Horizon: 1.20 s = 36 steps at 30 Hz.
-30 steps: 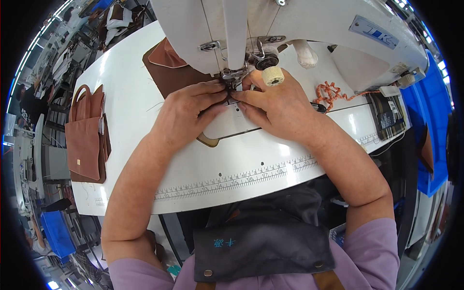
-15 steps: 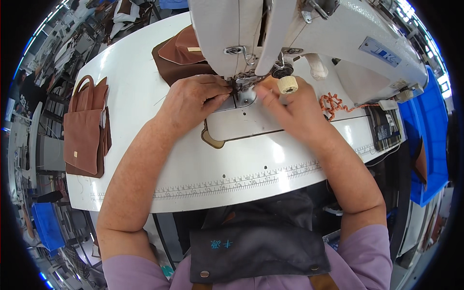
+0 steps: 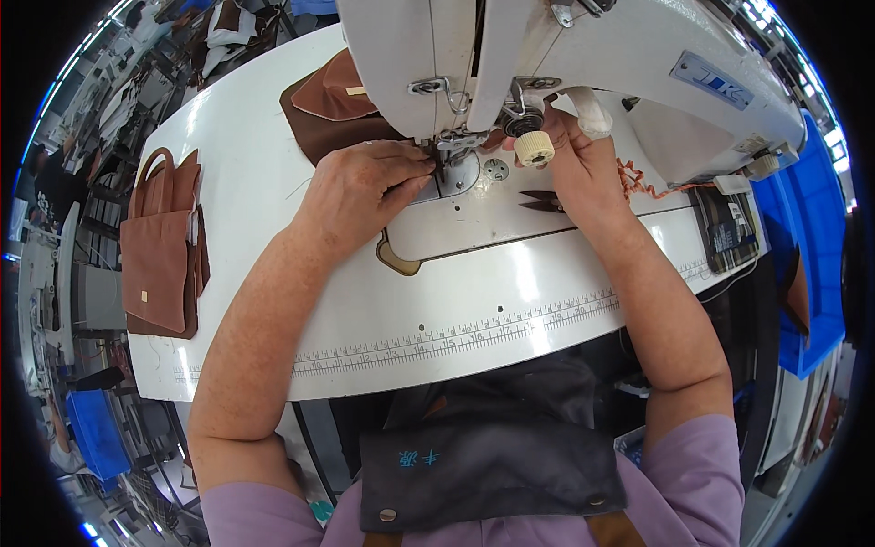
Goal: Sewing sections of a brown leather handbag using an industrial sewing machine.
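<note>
A white industrial sewing machine (image 3: 583,55) stands on a white table (image 3: 273,191). My left hand (image 3: 365,187) rests on the machine bed, fingers bunched together with their tips at the presser foot (image 3: 447,155); whatever they pinch is too small to see. My right hand (image 3: 579,164) reaches up beside the needle bar, just right of a cream knob (image 3: 534,148), and its fingertips are hidden behind the machine head. One finger wears a white wrap (image 3: 592,114). Small dark thread snips (image 3: 544,201) lie on the bed below that hand.
Brown fabric pieces (image 3: 324,100) lie behind the machine. A stack of brown bags (image 3: 159,251) sits at the table's left end. Orange thread (image 3: 643,182) trails at the right. A printed ruler (image 3: 456,333) runs along the front edge. A blue bin (image 3: 811,264) stands at the right.
My right hand has lifted off the bed in front of the needle and gone up beside the machine head, uncovering the snips. My left hand stayed at the presser foot.
</note>
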### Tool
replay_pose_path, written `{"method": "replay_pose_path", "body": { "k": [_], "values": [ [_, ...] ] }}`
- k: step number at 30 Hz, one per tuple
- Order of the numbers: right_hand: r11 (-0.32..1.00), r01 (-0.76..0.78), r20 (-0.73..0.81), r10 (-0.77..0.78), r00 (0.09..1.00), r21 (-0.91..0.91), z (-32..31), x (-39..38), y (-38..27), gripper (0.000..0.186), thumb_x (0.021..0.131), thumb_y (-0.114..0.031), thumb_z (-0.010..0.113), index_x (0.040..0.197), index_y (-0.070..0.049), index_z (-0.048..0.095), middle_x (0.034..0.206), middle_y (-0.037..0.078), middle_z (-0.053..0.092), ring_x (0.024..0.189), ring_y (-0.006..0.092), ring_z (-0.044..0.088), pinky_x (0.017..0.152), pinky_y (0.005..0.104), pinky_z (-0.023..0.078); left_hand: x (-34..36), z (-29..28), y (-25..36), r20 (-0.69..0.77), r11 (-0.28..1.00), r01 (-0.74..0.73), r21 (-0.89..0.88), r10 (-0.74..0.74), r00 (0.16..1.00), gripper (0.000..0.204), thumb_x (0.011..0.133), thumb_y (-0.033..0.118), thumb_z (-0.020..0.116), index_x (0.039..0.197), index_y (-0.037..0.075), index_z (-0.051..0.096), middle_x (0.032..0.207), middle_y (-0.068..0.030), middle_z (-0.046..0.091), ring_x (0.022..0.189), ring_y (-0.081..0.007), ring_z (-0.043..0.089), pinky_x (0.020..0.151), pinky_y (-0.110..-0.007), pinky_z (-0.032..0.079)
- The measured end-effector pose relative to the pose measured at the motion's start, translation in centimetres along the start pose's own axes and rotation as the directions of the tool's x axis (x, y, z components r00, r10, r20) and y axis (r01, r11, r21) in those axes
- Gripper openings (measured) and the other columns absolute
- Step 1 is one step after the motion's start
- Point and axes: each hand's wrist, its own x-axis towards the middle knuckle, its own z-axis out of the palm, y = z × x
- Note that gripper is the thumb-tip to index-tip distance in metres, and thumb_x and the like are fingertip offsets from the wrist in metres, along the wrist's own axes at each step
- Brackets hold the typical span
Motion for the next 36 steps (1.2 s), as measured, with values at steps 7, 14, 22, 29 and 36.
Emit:
{"method": "replay_pose_path", "body": {
  "k": [7, 14, 22, 29, 36],
  "values": [
    [0.876, 0.188, 0.215, -0.099, 0.971, -0.444, -0.4, -0.2, -1.4, 0.021, 0.095, -0.023, 0.065, 0.089, -0.004, 0.073, 0.073, 0.01, 0.067, 0.071, 0.0246, 0.059, 0.069, 0.037, 0.047, -0.1, -0.6, -0.1, -0.049, 0.992, 0.071, 0.106, -0.066, 0.997, 0.024, 0.079, 0.015, 0.079, 0.098, 0.003, 0.073, 0.098, -0.009, 0.072, 0.091, -0.0267, 0.069, 0.079, -0.036, 0.056],
    [0.726, 0.405, 0.271, -0.302, 0.914, -0.556, 0.1, -0.9, -1.9, 0.019, 0.092, -0.022, 0.068, 0.081, -0.007, 0.07, 0.063, 0.011, 0.058, 0.061, 0.0327, 0.053, 0.067, 0.0419, 0.044, 0.1, 0.7, -1.8, -0.065, 0.979, 0.137, 0.148, -0.129, 0.99, 0.023, 0.087, 0.018, 0.068, 0.105, 0.004, 0.071, 0.107, -0.0102, 0.067, 0.099, -0.0299, 0.065, 0.083, -0.04, 0.054],
    [0.733, 0.395, 0.302, -0.265, 0.916, -0.553, 0.1, -1.2, -1.4, 0.022, 0.091, -0.019, 0.068, 0.073, -0.007, 0.066, 0.062, 0.01, 0.06, 0.058, 0.032, 0.053, 0.068, 0.0404, 0.043, 2.1, 0.4, -4.9, -0.121, 0.867, 0.326, 0.376, -0.303, 0.945, 0.011, 0.082, 0.003, 0.056, 0.082, 0.008, 0.066, 0.089, -0.0131, 0.068, 0.086, -0.0354, 0.069, 0.075, -0.046, 0.055],
    [0.723, 0.431, 0.254, -0.349, 0.902, -0.54, -0.3, -1.1, -1.3, 0.035, 0.09, -0.023, 0.069, 0.064, -0.003, 0.06, 0.058, 0.012, 0.056, 0.054, 0.0341, 0.054, 0.055, 0.0437, 0.04, -4.6, -4.4, -4.8, -0.31, 0.833, 0.446, 0.328, -0.351, 0.883, 0.012, 0.088, 0.012, 0.065, 0.081, 0.002, 0.065, 0.083, -0.0155, 0.067, 0.082, -0.0373, 0.067, 0.07, -0.048, 0.051],
    [0.71, 0.471, 0.284, -0.376, 0.882, -0.524, -0.1, -1.8, -2.0, 0.03, 0.09, -0.018, 0.069, 0.064, -0.004, 0.061, 0.058, 0.011, 0.055, 0.057, 0.0315, 0.053, 0.064, 0.0419, 0.04, -16.6, -7.9, 8.3, -0.178, 0.931, 0.324, 0.167, -0.295, 0.939, 0.017, 0.081, 0.001, 0.067, 0.098, 0.002, 0.072, 0.09, -0.0136, 0.072, 0.085, -0.0301, 0.071, 0.074, -0.039, 0.056]
  ]
}}
